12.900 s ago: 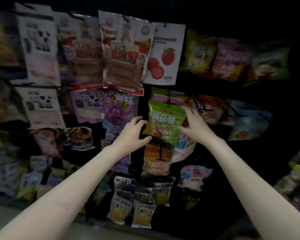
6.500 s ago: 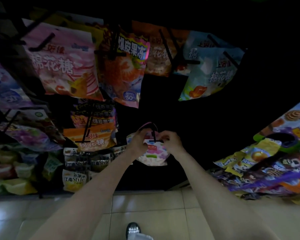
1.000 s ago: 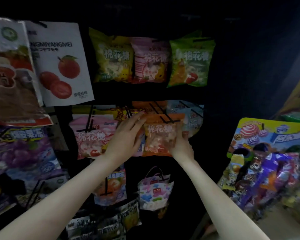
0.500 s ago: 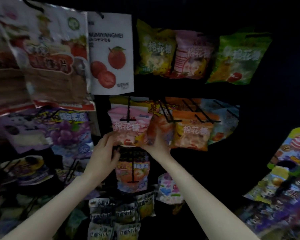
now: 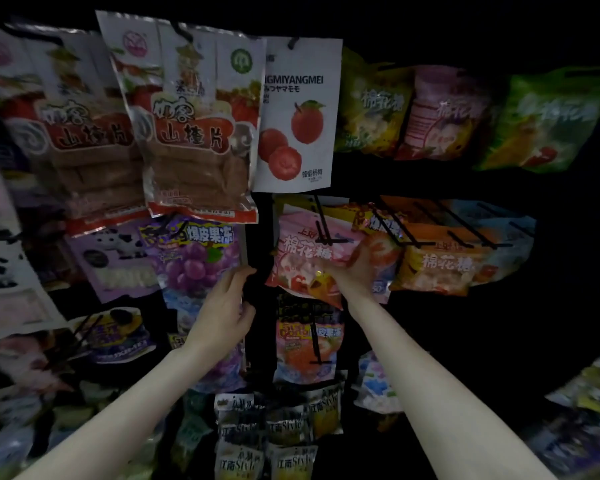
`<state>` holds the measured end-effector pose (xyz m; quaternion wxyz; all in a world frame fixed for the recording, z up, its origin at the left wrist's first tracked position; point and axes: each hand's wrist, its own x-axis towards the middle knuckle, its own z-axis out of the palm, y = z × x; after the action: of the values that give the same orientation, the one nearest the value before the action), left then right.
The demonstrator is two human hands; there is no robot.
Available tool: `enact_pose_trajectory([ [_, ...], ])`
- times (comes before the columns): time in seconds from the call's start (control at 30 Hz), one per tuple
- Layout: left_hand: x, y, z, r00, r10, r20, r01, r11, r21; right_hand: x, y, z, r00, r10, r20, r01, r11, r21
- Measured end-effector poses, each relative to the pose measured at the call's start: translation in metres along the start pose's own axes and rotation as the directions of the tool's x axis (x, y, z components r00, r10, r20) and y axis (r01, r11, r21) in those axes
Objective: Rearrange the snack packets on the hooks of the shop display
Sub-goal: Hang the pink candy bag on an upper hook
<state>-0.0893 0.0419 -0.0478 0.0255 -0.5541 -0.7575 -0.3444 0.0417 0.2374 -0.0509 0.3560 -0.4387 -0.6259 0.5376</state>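
Under right hand (image 5: 354, 271) fingers: pink marshmallow packet (image 5: 305, 258) on black hook (image 5: 321, 223), mid row; fingers flat against its lower right, not curled. Left hand (image 5: 226, 306) fingers relaxed, holding nothing, just left of packet, near purple grape packet (image 5: 194, 258).

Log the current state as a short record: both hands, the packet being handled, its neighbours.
left hand: raised beside the pink packet, fingers relaxed, holding nothing
right hand: on the pink packet's lower right
pink packet: hanging on a black hook
right neighbour: orange packet
left neighbour: purple grape packet
above: white packet
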Motion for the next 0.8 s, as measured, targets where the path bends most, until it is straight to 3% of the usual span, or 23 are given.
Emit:
enact_pose_trajectory([
  [0.2, 0.003, 0.000, -0.009, 1.000, 0.002, 0.007, -0.001, 0.999, -0.053, -0.013, -0.011, -0.002, 0.998, 0.039, 0.040, -0.042, 0.997, 0.068],
  [0.33, 0.008, 0.003, -0.020, 0.998, 0.048, -0.050, -0.053, 0.992, -0.115, -0.046, -0.020, -0.013, 0.997, -0.067, 0.032, 0.065, 0.997, 0.048],
  [0.47, 0.002, 0.014, -0.023, 0.996, 0.092, -0.013, -0.093, 0.971, -0.220, -0.080, -0.032, -0.049, 0.960, -0.131, 0.246, 0.133, 0.991, 0.012],
  [0.57, -0.008, 0.035, -0.025, 0.971, 0.239, -0.008, -0.231, 0.929, -0.290, -0.101, -0.047, -0.083, 0.924, -0.138, 0.356, 0.164, 0.985, -0.043],
  [0.7, 0.000, 0.074, -0.033, 0.913, 0.386, -0.131, -0.407, 0.851, -0.331, -0.112, -0.070, -0.125, 0.929, -0.236, 0.284, 0.243, 0.970, 0.010],
  [0.8, 0.024, 0.117, -0.040, 0.887, 0.421, -0.189, -0.461, 0.806, -0.370, -0.107, -0.098, -0.141, 0.946, -0.320, 0.057, 0.306, 0.935, 0.181],
])
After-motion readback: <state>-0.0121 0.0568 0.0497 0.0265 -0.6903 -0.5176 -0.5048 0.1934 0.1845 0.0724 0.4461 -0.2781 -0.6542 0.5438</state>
